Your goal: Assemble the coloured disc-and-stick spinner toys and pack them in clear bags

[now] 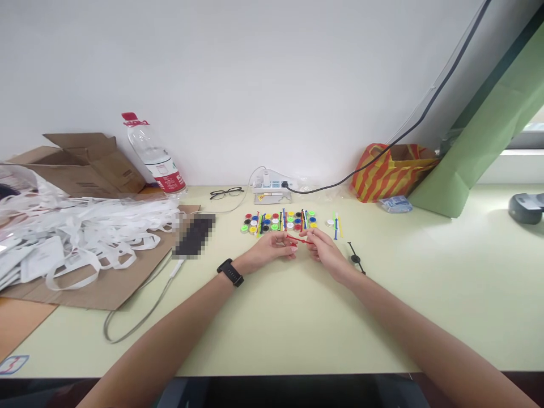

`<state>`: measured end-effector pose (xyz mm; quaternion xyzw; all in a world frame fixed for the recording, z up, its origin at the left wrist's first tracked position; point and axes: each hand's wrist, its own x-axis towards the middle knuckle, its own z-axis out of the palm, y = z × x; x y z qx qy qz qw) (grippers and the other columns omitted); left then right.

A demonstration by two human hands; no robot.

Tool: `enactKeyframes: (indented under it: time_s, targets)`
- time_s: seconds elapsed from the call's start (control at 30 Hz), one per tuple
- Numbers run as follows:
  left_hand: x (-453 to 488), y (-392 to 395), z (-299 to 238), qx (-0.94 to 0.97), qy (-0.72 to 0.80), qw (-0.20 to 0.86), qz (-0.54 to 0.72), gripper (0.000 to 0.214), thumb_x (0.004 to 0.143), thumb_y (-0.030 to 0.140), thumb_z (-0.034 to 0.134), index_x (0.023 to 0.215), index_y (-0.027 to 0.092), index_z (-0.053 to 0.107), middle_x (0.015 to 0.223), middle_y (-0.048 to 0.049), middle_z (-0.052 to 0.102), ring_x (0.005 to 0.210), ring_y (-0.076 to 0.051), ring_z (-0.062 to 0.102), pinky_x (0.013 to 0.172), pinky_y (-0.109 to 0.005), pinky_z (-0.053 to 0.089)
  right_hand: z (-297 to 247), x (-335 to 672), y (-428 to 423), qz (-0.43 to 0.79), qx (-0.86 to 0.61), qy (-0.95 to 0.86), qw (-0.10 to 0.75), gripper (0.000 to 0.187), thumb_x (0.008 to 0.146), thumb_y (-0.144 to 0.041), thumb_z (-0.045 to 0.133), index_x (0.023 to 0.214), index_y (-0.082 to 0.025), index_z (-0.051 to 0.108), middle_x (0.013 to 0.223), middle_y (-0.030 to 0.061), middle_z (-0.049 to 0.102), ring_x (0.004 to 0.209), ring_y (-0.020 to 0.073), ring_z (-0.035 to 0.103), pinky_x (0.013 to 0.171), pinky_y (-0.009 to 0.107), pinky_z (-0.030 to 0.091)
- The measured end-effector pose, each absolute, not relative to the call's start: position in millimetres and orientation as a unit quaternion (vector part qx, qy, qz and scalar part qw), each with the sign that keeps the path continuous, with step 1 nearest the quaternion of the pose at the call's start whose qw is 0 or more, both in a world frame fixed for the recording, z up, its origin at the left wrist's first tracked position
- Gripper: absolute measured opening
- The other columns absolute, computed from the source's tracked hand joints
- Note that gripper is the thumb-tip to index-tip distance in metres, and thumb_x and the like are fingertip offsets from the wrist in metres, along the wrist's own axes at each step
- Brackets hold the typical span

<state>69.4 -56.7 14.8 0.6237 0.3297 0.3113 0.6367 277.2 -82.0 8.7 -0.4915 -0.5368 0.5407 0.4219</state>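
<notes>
My left hand [274, 247], a black watch on its wrist, has its fingers curled closed around a small red piece that is mostly hidden. A thin red plastic stick [302, 241] with a thicker middle is pinched in my right hand [323, 249]; its far tip reaches the left fingers. Just beyond both hands lie rows of small coloured discs [275, 221] with sticks in several colours between them. A white disc [330, 222] and a few sticks [336, 226] lie a little to the right. Near my right forearm rests a black stick with a round black disc [356, 259] at its middle.
A power strip [272, 186] with plugged cables and eyeglasses [226, 193] sit by the wall. On the left are white straps [106, 226] on cardboard, a carton [85, 167], a large bottle [157, 158] and a blurred dark rectangle [194, 236]. A striped bag [382, 173] stands right.
</notes>
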Motion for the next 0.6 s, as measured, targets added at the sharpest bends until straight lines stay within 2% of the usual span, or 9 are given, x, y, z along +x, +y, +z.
enactKeyframes:
  time_s: [0.1,0.17,0.37,0.6]
  targets:
    - [68.4,-56.2,14.0,0.622,0.313,0.65,0.306,0.035,0.078,0.037,0.084,0.102,0.015,0.071,0.101,-0.0086,0.071,0.091,-0.02,0.071,0.089,-0.04,0.056,6.3,280.2,-78.6,0.564,-0.486,-0.512,0.428,0.024,0.087,-0.039,0.052,0.107,-0.025,0.058,0.066,-0.006,0.037,0.055,0.0126,0.033,0.052,0.025,0.026]
    - [67.2,-56.2,14.7,0.63,0.313,0.645,0.3,0.038,0.075,0.034,0.086,0.104,0.016,0.071,0.104,-0.0097,0.071,0.096,-0.021,0.07,0.091,-0.039,0.055,8.5,281.9,-78.6,0.554,-0.456,-0.545,0.433,0.022,0.087,-0.032,0.051,0.107,-0.025,0.057,0.067,-0.0062,0.037,0.056,0.0126,0.032,0.053,0.026,0.026]
    - [66.3,-56.2,18.1,0.668,0.302,0.615,0.291,0.035,0.076,0.034,0.086,0.104,0.017,0.074,0.11,-0.0116,0.073,0.104,-0.022,0.067,0.095,-0.037,0.051,18.9,285.8,-84.5,0.466,-0.374,-0.7,0.391,0.016,0.089,-0.022,0.054,0.105,-0.024,0.055,0.079,-0.0022,0.056,0.072,0.0156,0.05,0.069,0.029,0.038]
    - [71.2,-58.4,15.3,0.702,0.305,0.563,0.311,0.029,0.081,0.037,0.081,0.099,0.015,0.075,0.102,-0.011,0.074,0.094,-0.02,0.068,0.087,-0.034,0.053,22.7,293.6,-85.5,0.427,-0.372,-0.76,0.318,0.014,0.088,-0.018,0.055,0.101,-0.025,0.052,0.077,-0.0026,0.063,0.067,0.0152,0.052,0.061,0.027,0.036]
